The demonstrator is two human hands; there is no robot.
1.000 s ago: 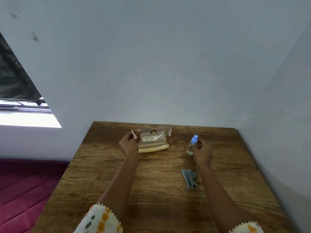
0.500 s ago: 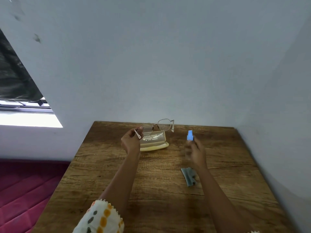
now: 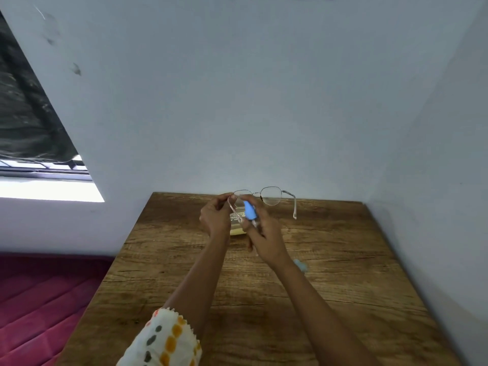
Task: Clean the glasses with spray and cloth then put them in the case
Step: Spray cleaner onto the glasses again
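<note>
Thin-framed glasses (image 3: 270, 196) are held up over the far edge of the wooden table (image 3: 343, 273). My left hand (image 3: 215, 216) pinches them at the left hinge, and both temples hang open. My right hand (image 3: 262, 236) grips a small clear spray bottle with a blue cap (image 3: 249, 210). The cap points at the left lens from just below. The pale yellow case (image 3: 235, 229) lies on the table behind my hands, mostly hidden. Only a corner of the blue-grey cloth (image 3: 301, 264) peeks out beside my right forearm.
White walls close off the table at the back and on the right. A dark red mattress (image 3: 39, 299) lies on the floor to the left. A window opening (image 3: 39, 186) sits in the left wall.
My right hand lifted the spray bottle off the table and brought it left, up to the glasses. My left hand raised the glasses a little above the case.
</note>
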